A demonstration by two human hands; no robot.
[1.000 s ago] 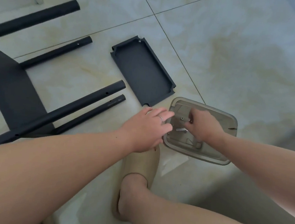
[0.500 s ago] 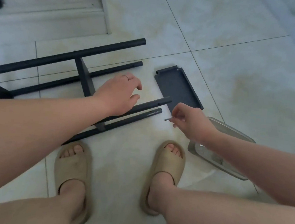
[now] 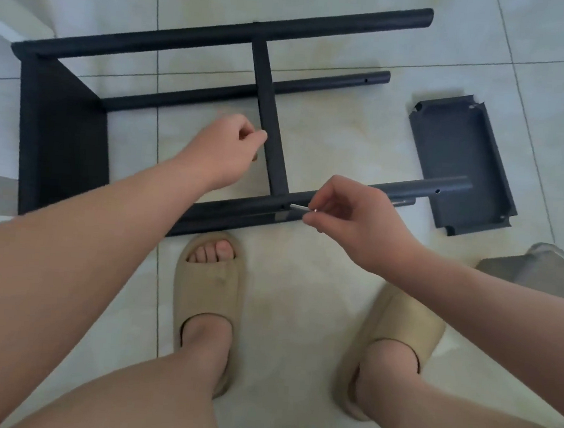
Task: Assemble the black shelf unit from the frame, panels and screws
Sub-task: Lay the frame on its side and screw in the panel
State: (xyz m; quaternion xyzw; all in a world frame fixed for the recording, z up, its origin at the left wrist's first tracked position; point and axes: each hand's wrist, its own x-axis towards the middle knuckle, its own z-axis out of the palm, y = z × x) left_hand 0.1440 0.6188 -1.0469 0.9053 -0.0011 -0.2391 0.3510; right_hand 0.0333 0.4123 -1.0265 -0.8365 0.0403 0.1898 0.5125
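— As the frame lies on its side on the floor, what do you count?
— Four long tubes, joined by one end panel at the left and one cross panel midway. One loose panel lies flat just beyond the tube ends, at the right.
— Screws?
— One screw, clamped between the fingers of the right hand, with its tip at a hole in the near tube.
— The left hand?
— Its fingers are curled, thumb against the cross panel's edge. I cannot tell whether they grip it.
— Anything else?
— One tray at the right edge and two beige slippers.
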